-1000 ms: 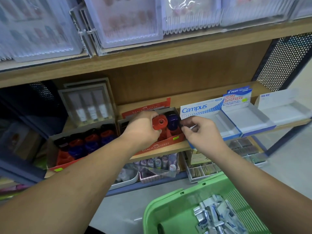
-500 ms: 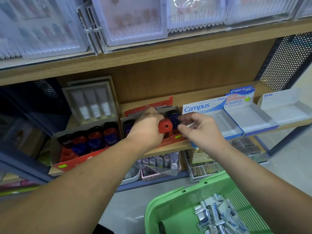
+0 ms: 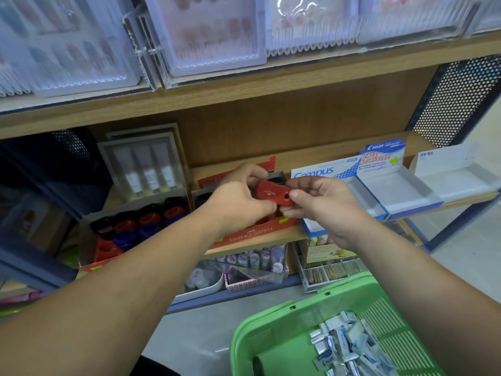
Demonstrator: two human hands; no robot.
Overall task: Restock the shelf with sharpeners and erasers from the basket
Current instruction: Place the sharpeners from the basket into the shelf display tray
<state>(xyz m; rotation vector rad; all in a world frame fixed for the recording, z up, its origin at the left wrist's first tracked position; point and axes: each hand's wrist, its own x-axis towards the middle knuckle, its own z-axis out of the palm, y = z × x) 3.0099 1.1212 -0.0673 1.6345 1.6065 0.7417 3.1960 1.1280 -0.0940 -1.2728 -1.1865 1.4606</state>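
Out beyond your left hand [image 3: 238, 202], a full tray of red, blue and black sharpeners [image 3: 147, 221] stands packed in rows, which suggests how the next box is meant to look; your left hand has its fingers curled round the near end of a red sharpener [image 3: 273, 192], thumb underneath, holding it just above the red display box [image 3: 252, 236] that sits on the shelf [image 3: 260, 244] directly below your knuckles; the sharpener lies on its side between your two hands, its hole end turned toward you, probably so you can turn it to match its neighbours before seating it; your right hand [image 3: 325, 207] pinches the other end between thumb and fingertips, steadying it rather than carrying it; past your right hand the Campus box [image 3: 320, 170] and the Pilot box [image 3: 395, 185] stand open and look unfilled, likely waiting for erasers; below your right forearm, well apart from the shelf, the green basket [image 3: 260, 321] holds a heap of wrapped erasers [image 3: 349, 346], so the eraser part of the job looks not yet begun.
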